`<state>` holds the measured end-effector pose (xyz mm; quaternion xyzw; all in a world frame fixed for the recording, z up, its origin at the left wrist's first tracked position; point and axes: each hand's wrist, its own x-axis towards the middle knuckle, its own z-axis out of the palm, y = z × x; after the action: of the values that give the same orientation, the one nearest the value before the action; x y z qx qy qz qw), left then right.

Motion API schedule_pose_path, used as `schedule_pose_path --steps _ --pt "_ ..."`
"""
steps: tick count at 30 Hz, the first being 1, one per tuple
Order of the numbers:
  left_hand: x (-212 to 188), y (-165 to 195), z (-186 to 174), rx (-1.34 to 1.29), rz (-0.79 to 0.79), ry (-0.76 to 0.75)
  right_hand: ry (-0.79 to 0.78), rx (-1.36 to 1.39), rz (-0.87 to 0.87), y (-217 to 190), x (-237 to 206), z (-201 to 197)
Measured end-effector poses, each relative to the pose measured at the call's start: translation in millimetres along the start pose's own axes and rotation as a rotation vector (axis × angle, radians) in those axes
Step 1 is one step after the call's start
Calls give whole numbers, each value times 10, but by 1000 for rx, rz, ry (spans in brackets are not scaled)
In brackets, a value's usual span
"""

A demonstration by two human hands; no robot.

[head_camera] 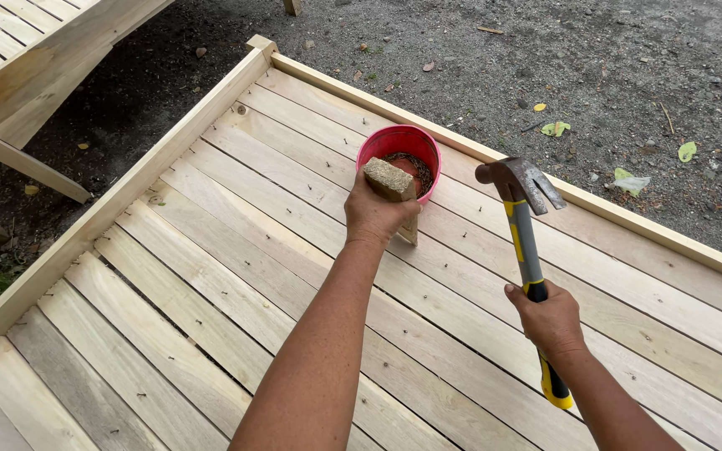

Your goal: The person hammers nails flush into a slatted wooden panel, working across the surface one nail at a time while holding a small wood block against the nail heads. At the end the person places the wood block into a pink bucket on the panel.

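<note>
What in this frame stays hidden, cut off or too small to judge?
- Wood block, head view: lower part hidden by the left hand.
- Hammer grip: middle covered by the right hand.
- Pink bowl: contents dark, too small to identify.
- Slatted panel: cut off by frame edges.

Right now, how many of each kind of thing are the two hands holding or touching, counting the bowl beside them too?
Hammers: 1, the claw hammer in the right hand.
Wooden blocks: 1, the block gripped by the left hand.
Bowls: 1, the pink bowl of nails, standing on the slatted panel.
Total: 3
</note>
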<state>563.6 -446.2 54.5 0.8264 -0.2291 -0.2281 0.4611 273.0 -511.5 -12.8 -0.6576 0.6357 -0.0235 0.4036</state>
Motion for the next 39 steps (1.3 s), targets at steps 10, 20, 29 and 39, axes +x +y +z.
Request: schedule_pose_path --steps 10,20,29,39 --pt "-32 196 85 49 -41 -82 -105 -232 122 25 79 36" --pt "-18 201 35 25 -79 -64 -92 -308 76 227 129 179" --pt "-108 217 178 41 6 -67 -104 -82 53 -36 96 77" --pt "-150 286 187 33 21 -52 -191 -142 225 190 74 336"
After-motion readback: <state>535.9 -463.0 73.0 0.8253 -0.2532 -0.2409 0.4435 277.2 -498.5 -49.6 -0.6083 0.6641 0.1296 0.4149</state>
